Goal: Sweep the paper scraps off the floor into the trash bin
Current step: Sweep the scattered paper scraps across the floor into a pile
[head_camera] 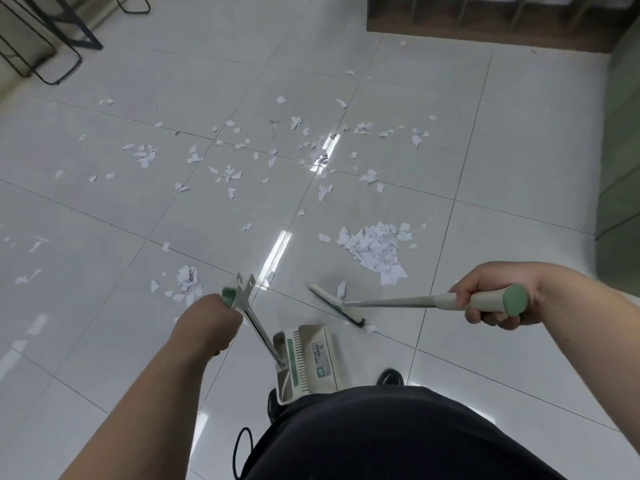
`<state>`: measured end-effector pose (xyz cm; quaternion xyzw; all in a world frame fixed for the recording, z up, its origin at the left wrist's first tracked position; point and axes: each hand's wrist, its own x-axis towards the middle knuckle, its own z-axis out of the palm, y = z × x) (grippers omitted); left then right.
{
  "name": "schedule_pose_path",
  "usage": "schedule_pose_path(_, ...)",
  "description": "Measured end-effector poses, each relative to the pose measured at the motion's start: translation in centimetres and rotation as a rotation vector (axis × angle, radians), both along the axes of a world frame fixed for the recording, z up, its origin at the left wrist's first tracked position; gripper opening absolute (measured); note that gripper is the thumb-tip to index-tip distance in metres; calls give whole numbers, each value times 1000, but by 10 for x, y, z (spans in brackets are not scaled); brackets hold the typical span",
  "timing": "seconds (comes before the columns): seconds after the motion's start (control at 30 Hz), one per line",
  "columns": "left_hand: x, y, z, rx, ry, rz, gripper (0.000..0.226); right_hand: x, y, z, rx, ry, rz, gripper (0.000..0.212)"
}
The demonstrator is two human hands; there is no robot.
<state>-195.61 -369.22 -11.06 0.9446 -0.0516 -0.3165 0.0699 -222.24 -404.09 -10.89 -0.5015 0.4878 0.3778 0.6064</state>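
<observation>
While right grip (pixel 495 301) curls round broom (pixel 388 302) | left grip (pixel 207 322) holds dustpan handle (pixel 259 328)

Looked like an office or common room where I stood: glossy pale floor tiles (pixel 104 209), black metal furniture legs (pixel 86 27) at far left, dark wood cubby shelf (pixel 485 29) along the far wall, green cabinet (pixel 623 140) on my right.
</observation>
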Motion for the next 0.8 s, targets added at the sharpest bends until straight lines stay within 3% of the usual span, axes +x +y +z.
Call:
schedule_pose_path(0.2,-24,-7,-7,-2,24,52,8,-27,-18,-13,92,81,-3,63)
schedule_pose_path(0.47,-35,-15,-13,-29,31,77,9,-39,-33,-16,-91,54,-73,47)
schedule_pose_path(0.67,-30,-15,-11,-71,23,95,6,-28,-19,-20,-229,-18,7,31)
schedule_pose_path(0.8,-24,-9,-9,-94,29,97,2,-24,-21,-12,-253,-70,26,37)
